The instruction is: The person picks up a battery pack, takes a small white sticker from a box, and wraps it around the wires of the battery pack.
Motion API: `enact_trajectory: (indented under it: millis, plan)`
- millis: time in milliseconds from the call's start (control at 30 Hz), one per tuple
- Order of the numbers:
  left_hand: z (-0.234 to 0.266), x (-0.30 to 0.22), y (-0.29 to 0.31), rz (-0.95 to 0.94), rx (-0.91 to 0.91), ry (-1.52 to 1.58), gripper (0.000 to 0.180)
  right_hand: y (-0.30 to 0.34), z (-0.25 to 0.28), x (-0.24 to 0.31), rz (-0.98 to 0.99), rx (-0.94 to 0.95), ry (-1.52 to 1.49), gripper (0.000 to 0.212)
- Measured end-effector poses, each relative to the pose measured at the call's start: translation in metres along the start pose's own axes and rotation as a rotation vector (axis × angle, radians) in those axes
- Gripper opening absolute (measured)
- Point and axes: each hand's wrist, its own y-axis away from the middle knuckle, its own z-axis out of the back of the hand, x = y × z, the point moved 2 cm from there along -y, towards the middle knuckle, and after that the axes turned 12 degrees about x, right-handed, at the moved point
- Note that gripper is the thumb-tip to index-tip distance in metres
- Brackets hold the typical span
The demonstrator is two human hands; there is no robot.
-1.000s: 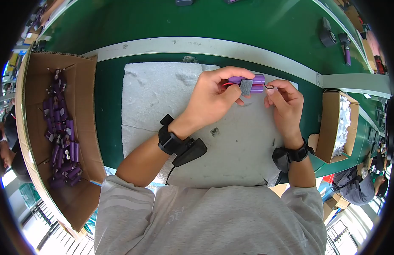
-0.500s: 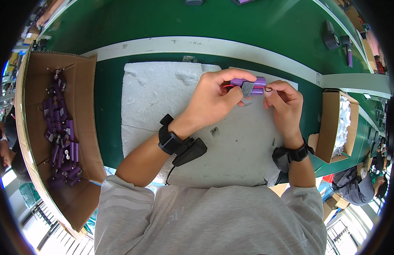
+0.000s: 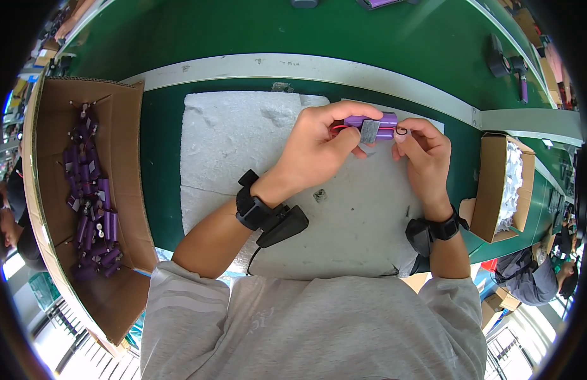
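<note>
A purple battery pack (image 3: 387, 118) with a grey patch on its face is held over the far right of the white foam pad (image 3: 243, 145). My left hand (image 3: 328, 136) is closed on the pack's left part, fingers on top and thumb in front. Red wire shows along the pack and by the left thumb. At the pack's right end, my right hand (image 3: 423, 152) pinches a short black wire (image 3: 402, 132), which curls above the thumb tip. The fingers behind the pack are partly hidden.
On the left stands a deep cardboard box (image 3: 125, 190) holding several purple battery packs (image 3: 91, 190). A smaller carton (image 3: 493, 190) with white pieces (image 3: 510, 187) stands at right. Beyond a pale rail (image 3: 293, 66), the green surface (image 3: 243, 31) carries items moving along its far side.
Both hands stay almost still, with the pack tilted slightly. Items on the green surface beyond the rail have shifted a little to the right.
</note>
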Motion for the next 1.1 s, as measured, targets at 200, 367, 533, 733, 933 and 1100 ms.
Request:
enact_trajectory:
  millis: [200,367,533,733,933,1100]
  plan:
    - [0.0008,0.0006,0.0002,-0.005,0.012,-0.011,0.032,0.0006,-0.0001,0.0001,-0.009,0.001,0.002,0.006]
    - [0.0013,0.0013,0.0015,-0.01,0.074,-0.114,0.034,0.0017,0.0019,-0.0001,-0.056,0.018,0.011,0.005]
    - [0.0015,-0.0001,0.0019,0.026,0.087,-0.129,0.034,0.0018,0.0024,0.0,-0.056,0.03,-0.009,0.004]
    - [0.002,-0.0018,0.0006,0.019,0.007,0.003,0.031,0.0014,0.0033,-0.0002,-0.038,0.054,-0.025,0.006]
    - [0.0018,-0.0046,0.0002,0.038,-0.007,0.047,0.032,0.0012,0.0021,-0.0007,-0.01,0.027,-0.044,0.011]
    - [0.0026,-0.0047,-0.0004,0.047,-0.01,0.066,0.032,0.0011,0.0028,-0.0019,-0.016,0.021,-0.068,0.012]
